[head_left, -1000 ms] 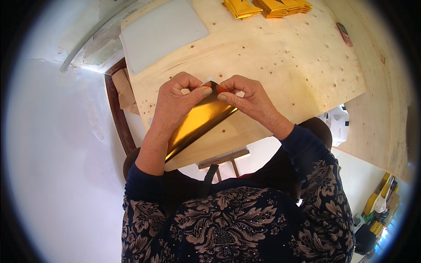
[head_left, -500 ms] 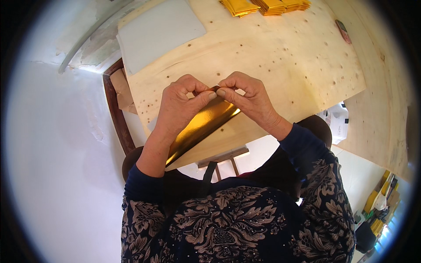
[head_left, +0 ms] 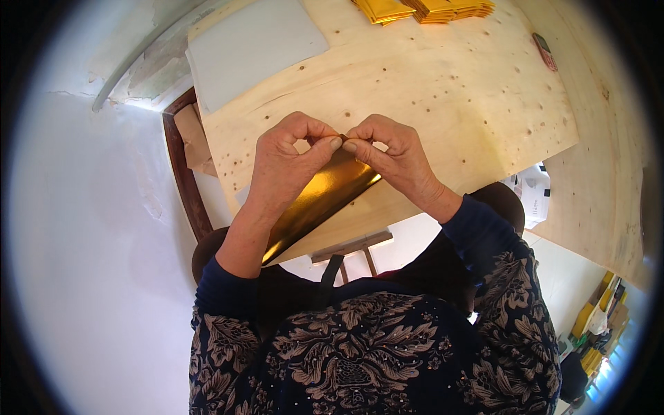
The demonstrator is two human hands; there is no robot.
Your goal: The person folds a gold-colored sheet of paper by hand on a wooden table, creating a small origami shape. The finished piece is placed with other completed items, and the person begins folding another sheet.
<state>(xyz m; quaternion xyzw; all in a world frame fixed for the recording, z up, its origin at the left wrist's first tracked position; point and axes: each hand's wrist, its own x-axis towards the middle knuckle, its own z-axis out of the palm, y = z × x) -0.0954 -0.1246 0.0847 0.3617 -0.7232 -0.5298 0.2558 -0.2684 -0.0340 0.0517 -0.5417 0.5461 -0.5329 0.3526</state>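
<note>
A shiny gold foil sheet (head_left: 319,192) hangs slantwise between my forearms, over the near edge of the wooden table. My left hand (head_left: 289,158) pinches its top edge between thumb and forefinger. Right beside it, my right hand (head_left: 391,155) pinches the same edge in the same way, and the two thumbs almost meet. The small piece of edge between the fingertips looks dark and folded or bunched; its detail is too small to make out. The sheet's left side is partly hidden behind my left hand and wrist.
The pale plywood table (head_left: 443,111) has a stack of whitish sheets (head_left: 256,52) at the far left. Folded gold packets (head_left: 422,10) lie at the far edge. A small red and dark phone-like object (head_left: 544,52) rests at the right. White wall (head_left: 97,228) bounds the left.
Both hands keep their pinch on the foil sheet, with the thumbs shifted very slightly. The view itself has moved a little; otherwise the scene is the same.
</note>
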